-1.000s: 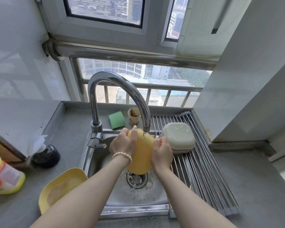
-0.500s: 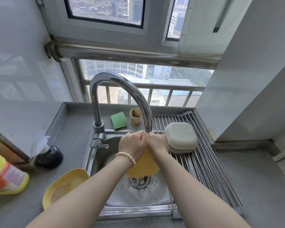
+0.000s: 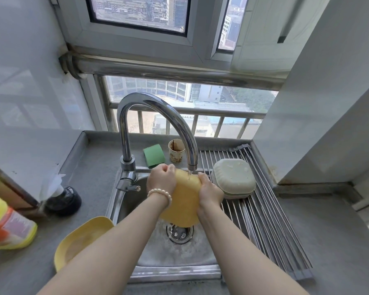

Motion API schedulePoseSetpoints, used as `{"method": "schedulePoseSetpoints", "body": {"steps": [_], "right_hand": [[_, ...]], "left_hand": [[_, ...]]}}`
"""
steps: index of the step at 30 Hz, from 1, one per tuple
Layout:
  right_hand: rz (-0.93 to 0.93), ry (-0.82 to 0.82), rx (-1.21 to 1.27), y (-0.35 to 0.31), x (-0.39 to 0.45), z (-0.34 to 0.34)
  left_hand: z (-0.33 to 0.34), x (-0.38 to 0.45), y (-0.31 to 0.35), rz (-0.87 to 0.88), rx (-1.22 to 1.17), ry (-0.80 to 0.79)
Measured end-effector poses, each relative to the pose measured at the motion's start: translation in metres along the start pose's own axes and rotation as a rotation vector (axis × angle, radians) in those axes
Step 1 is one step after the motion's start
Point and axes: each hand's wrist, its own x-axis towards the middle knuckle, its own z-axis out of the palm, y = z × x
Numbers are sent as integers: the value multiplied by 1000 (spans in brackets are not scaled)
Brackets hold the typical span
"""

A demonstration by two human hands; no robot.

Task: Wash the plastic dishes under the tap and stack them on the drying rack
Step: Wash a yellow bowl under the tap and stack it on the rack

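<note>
Yellow dish: upright under the tap, over the sink.
Left hand: grip clasps its left edge.
Right hand: grip clasps its right edge.
Advice: turn it steadily so water reaches every face.
Drying rack: right of the tap.

A: I read the held dish as plain orange-yellow. Second dish on the grey surface is paler yellow.

B: Rack?

A: Silver rack, dishes on it pale grey-green. Green sponge. Cup cream, brown-stained, printed pattern. Bottle yellow, orange label. White bead bracelet.
</note>
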Motion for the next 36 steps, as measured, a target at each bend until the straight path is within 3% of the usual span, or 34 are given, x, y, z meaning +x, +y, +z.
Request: {"method": "schedulePoseSetpoints", "body": {"steps": [2, 5, 10, 13, 15, 21, 25, 30, 36], "right_hand": [[26, 11, 34, -3, -1, -1], [104, 25, 104, -2, 5, -4], [203, -29, 135, -5, 14, -4], [205, -69, 62, -10, 23, -6], [166, -82, -22, -12, 26, -2], [-527, 38, -912, -17, 14, 19], [-685, 9, -1093, -11, -10, 30], [-960, -227, -1599, 4, -24, 43], [-1236, -610, -1733, 10, -12, 13]], "left_hand": [[-2, 7, -1, -35, -96, -16], [-4, 9, -7, 51, -68, -55], [-7, -2, -27, 183, 350, -228], [-15, 5, -37, 117, 173, -386], [-16, 7, -42, 112, 77, -372], [-7, -6, -24, 5, -87, -23], [-6, -3, -18, -124, -135, 57], [-8, 14, -29, -261, -243, 108], [-14, 23, -38, -447, -297, 71]]}}
